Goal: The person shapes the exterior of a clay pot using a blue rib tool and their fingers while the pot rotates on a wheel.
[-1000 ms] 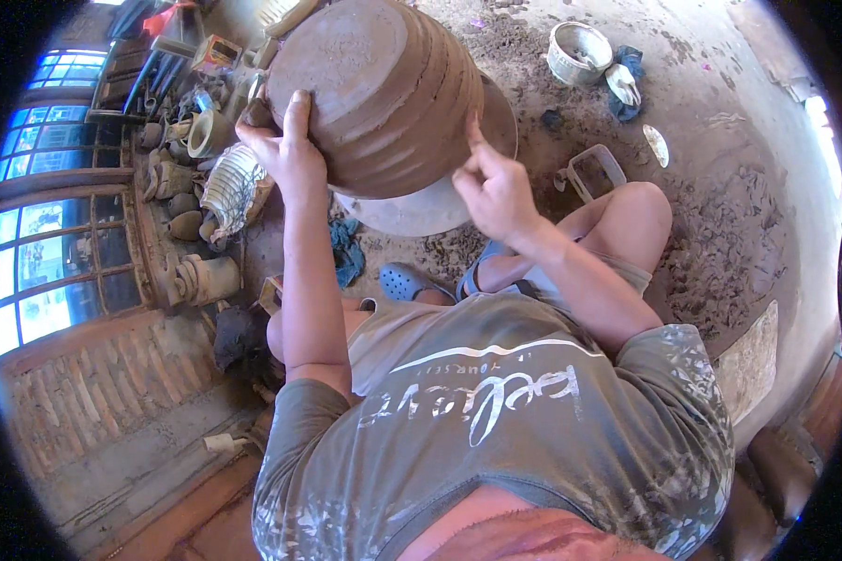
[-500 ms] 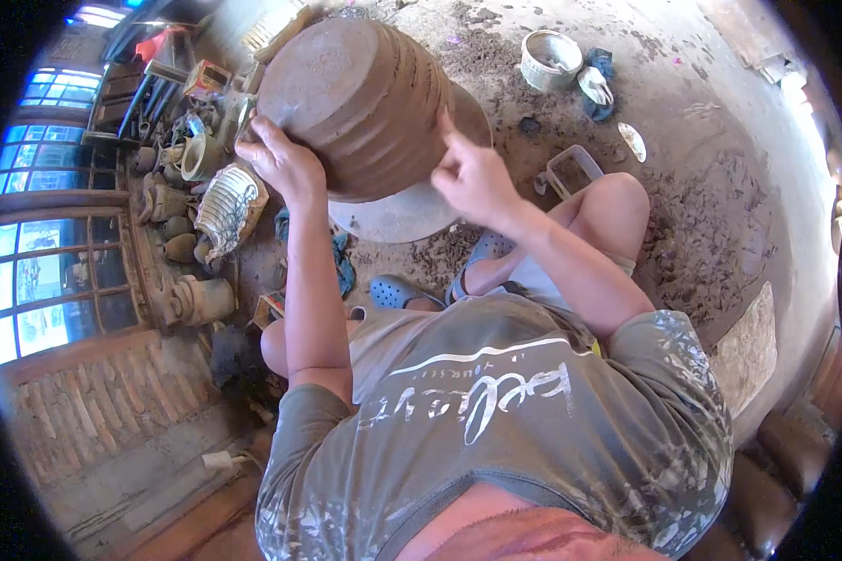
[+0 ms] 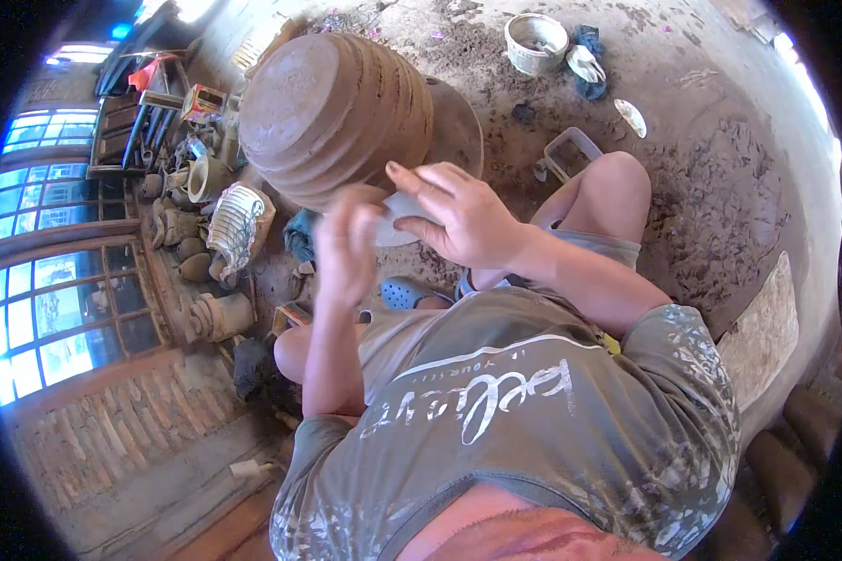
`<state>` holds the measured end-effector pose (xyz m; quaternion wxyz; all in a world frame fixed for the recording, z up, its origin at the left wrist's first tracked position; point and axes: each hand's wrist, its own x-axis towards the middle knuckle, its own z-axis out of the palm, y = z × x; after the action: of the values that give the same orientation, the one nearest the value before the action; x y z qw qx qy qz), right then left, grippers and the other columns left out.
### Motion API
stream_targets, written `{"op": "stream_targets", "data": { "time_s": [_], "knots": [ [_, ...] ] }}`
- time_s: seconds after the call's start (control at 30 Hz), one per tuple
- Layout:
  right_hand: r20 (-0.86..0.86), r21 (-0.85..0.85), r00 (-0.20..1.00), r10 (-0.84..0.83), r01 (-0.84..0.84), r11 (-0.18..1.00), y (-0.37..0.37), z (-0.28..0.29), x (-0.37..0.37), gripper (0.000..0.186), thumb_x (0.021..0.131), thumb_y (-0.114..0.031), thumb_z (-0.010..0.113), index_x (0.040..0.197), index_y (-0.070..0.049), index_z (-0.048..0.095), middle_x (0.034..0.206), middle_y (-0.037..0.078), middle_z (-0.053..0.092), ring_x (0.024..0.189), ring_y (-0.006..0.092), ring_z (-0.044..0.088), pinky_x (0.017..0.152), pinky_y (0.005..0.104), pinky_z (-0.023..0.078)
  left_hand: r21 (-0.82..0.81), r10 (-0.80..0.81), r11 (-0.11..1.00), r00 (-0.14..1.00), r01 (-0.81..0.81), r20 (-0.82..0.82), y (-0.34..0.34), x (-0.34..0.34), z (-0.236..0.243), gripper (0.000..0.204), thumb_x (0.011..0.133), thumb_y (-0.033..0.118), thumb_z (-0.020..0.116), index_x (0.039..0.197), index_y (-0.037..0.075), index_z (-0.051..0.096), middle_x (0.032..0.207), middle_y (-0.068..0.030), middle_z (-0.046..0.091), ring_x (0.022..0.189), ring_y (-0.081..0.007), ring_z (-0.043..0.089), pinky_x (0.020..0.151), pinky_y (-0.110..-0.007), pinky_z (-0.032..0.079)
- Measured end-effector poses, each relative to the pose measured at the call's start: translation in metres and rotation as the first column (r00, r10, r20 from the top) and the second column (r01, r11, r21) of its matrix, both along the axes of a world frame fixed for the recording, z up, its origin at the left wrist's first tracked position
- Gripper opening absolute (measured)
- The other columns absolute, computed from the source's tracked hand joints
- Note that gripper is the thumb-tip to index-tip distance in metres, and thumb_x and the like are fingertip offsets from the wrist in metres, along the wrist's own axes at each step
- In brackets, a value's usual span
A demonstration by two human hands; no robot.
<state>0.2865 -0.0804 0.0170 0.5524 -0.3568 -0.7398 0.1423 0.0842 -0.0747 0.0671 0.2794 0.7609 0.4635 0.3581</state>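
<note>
A large brown clay pot with ridged sides stands in front of me, its flat round face turned up and to the left. Beneath it is a round disc, pale on the near side and clay-brown at the right. My left hand is near the pot's lower edge, smeared by motion, so its fingers cannot be made out. Close beside it on the right, my right hand has its thumb and fingers apart and nothing visible in them. Its fingertips are near the pot's lower right side; I cannot tell if they touch.
A round whitish tub stands at the far right beside a dark blue cloth. Nearer lies a clear plastic box by my knee. Clay crumbs cover the floor to the right. Pots and a ribbed basket crowd the left wall.
My left hand has left the pot's left side and come down toward the middle. My right hand has gone from a pointing finger on the pot's side to spread fingers nearer me.
</note>
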Motion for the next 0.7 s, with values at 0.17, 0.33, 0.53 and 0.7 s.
{"op": "stream_targets", "data": {
  "time_s": [0.17,0.33,0.53,0.7],
  "knots": [
    [0.198,-0.061,0.961,0.193,-0.184,0.981,-0.008,-0.042,0.009,0.025,0.083,-0.006,0.074,0.107,0.0,0.069,0.091,0.012,0.061,0.089,0.0331,0.067,0.081,0.0437,0.058,-0.599,-0.056,0.8,0.998,0.022,-0.039,-0.014,0.005,-0.035,0.044,0.116,0.036,0.05,0.107,-0.003,0.068,0.089,-0.009,0.066,0.084,-0.0119,0.059,0.075,-0.03,0.049],
    [0.045,-0.114,0.989,0.143,-0.137,0.984,-0.013,-0.047,0.011,0.023,0.089,-0.011,0.076,0.108,0.001,0.071,0.101,0.014,0.069,0.094,0.0348,0.07,0.082,0.0431,0.058,-0.542,-0.015,0.835,0.988,0.097,0.155,-0.015,0.015,-0.046,0.039,0.115,0.033,0.053,0.11,-0.002,0.069,0.085,-0.0048,0.065,0.083,-0.0109,0.058,0.075,-0.029,0.048],
    [-0.032,-0.184,0.983,0.183,-0.186,0.965,-0.012,-0.052,0.023,0.022,0.091,-0.011,0.078,0.111,0.0,0.076,0.102,0.015,0.075,0.092,0.034,0.074,0.081,0.0409,0.06,-0.6,-0.083,0.793,0.994,0.106,0.066,-0.01,0.015,-0.046,0.028,0.113,0.025,0.057,0.11,-0.002,0.066,0.091,-0.0043,0.066,0.083,-0.0127,0.058,0.076,-0.03,0.048],
    [-0.303,-0.421,0.944,-0.133,-0.007,0.907,0.011,-0.04,0.024,0.021,0.094,-0.008,0.079,0.114,0.001,0.078,0.105,0.013,0.078,0.092,0.0181,0.074,0.078,0.0304,0.058,0.204,0.275,0.937,0.959,-0.284,0.071,0.01,-0.002,-0.026,0.03,0.111,0.026,0.056,0.116,-0.004,0.059,0.098,-0.0068,0.064,0.09,-0.0181,0.06,0.083,-0.034,0.049]
  ]
}}
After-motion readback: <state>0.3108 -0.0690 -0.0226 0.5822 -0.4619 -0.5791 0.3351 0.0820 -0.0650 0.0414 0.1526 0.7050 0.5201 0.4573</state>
